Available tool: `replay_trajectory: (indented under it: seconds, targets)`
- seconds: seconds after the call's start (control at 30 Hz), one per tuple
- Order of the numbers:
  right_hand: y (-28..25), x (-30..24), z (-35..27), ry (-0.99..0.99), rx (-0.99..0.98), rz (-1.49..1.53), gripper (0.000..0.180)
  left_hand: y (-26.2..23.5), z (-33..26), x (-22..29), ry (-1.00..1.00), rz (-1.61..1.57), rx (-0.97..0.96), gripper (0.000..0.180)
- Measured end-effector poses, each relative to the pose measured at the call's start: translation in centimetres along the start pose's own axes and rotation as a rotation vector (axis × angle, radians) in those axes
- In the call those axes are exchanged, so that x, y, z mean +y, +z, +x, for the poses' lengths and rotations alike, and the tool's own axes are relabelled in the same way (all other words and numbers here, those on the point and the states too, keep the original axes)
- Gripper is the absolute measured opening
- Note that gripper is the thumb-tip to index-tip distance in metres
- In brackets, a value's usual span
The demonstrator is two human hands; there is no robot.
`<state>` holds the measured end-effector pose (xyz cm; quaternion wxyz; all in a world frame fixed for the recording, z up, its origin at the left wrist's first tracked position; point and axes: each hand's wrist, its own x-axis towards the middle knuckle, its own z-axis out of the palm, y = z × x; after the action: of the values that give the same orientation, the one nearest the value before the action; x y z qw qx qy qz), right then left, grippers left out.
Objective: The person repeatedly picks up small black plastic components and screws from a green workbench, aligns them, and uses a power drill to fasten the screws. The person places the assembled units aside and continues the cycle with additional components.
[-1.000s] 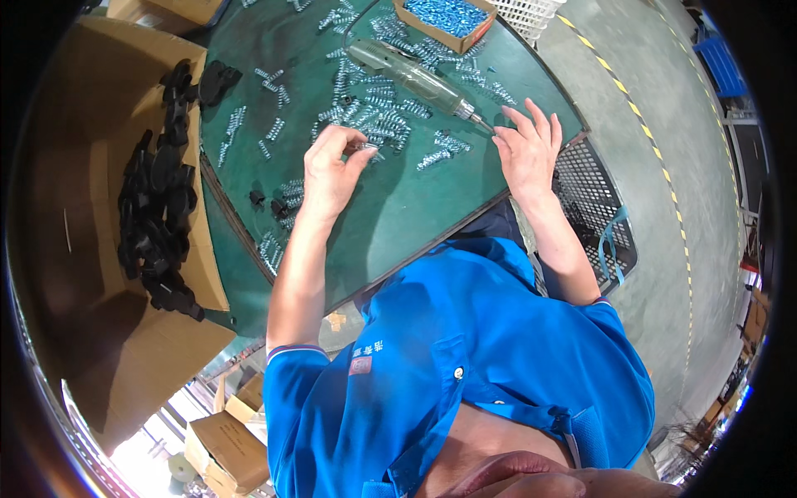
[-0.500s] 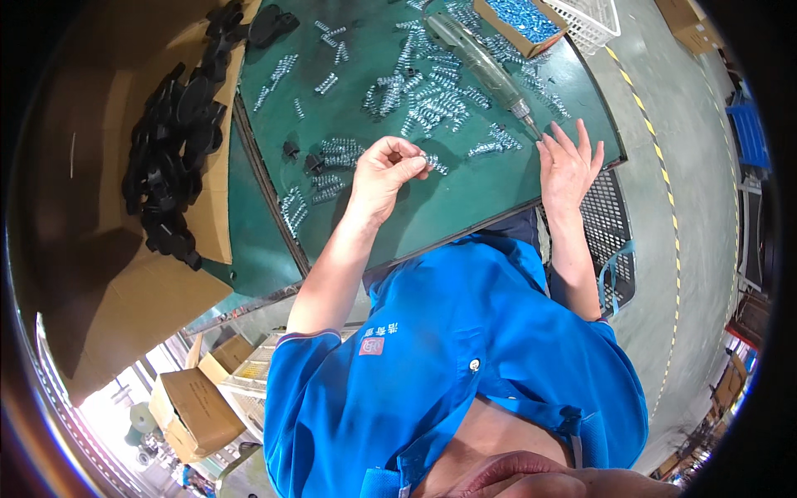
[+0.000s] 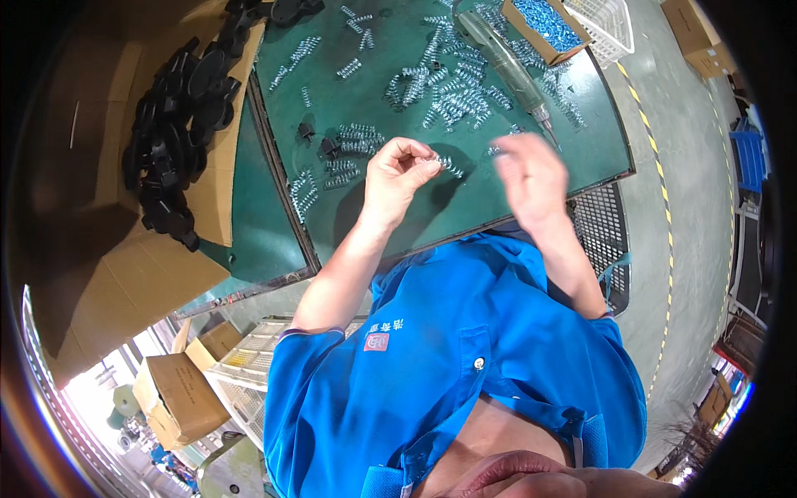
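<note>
While the left hand (image 3: 397,176) pinches a spring (image 3: 448,165), the spread right hand (image 3: 531,178) blurs; a cardboard box (image 3: 544,37) holds blue screws (image 3: 548,21).

An open brown carton of black parts (image 3: 178,124) stands against the green table's left edge, a small open cardboard box of blue-silver screws (image 3: 545,25) at its far right corner, a white mesh basket (image 3: 604,21) beside it, and closed brown cartons (image 3: 178,394) on the floor lower left.
</note>
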<state>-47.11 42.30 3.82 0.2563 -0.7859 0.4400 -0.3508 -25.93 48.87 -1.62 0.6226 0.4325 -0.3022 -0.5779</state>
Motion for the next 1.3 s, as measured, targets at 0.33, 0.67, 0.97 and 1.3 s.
replay_trajectory:
  seconds: [0.33, 0.67, 0.97, 1.3]
  targets:
    - [6.3, -1.7, 3.2, -0.607, -0.423, -0.196, 0.030, -6.6, -5.8, 4.0, 0.034, 0.170, 0.361, 0.012]
    - [22.9, -7.1, 13.2, -1.044, -0.506, -0.227, 0.032, -8.6, -8.6, 4.7, 0.139, 0.028, 0.490, 0.014]
    - [12.6, -6.6, 9.3, -0.444, -0.614, 0.382, 0.044, -8.8, -6.9, 4.7, 0.214, 0.132, 0.440, 0.010]
    - [7.0, -5.4, 5.4, -0.447, -0.481, 0.303, 0.075, -3.1, -4.0, 4.7, 0.137, 0.260, 0.183, 0.008]
